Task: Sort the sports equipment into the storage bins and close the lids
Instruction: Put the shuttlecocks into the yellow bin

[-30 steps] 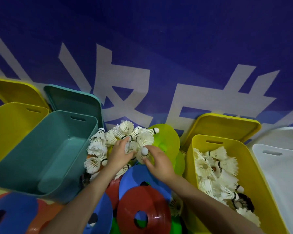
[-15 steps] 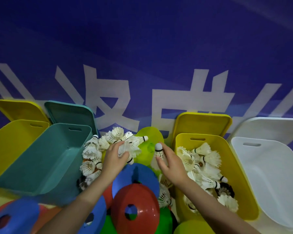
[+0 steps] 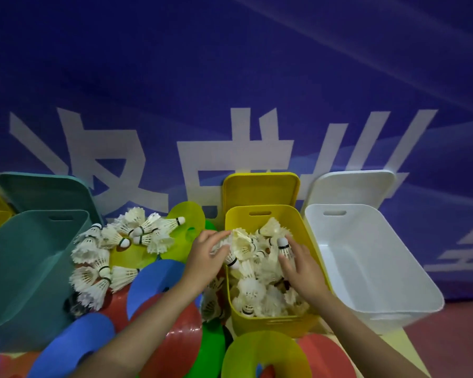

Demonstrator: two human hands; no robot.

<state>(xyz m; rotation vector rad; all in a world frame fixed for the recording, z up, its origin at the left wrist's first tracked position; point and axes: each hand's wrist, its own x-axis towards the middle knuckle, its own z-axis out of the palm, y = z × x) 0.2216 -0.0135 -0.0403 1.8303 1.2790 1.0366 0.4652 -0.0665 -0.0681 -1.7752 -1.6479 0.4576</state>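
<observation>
- The yellow bin (image 3: 309,233) is sitting between a teal bin (image 3: 25,268) and a white bin (image 3: 366,257), holding shuttlecocks (image 3: 257,290).
- A loose shuttlecock pile (image 3: 115,252) is lying left of it.
- The left hand (image 3: 205,260) is gripping shuttlecocks over the yellow rim.
- The right hand (image 3: 298,264) is pinching one shuttlecock (image 3: 284,248) inside.

I see both forearms reaching forward; my left hand (image 3: 206,257) and right hand (image 3: 298,264) each curl fingers around shuttlecocks.

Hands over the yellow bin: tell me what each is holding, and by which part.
Left hand grips shuttlecocks by their feather skirts at the yellow bin rim. Right hand holds one shuttlecock by its skirt, cork up.
</observation>
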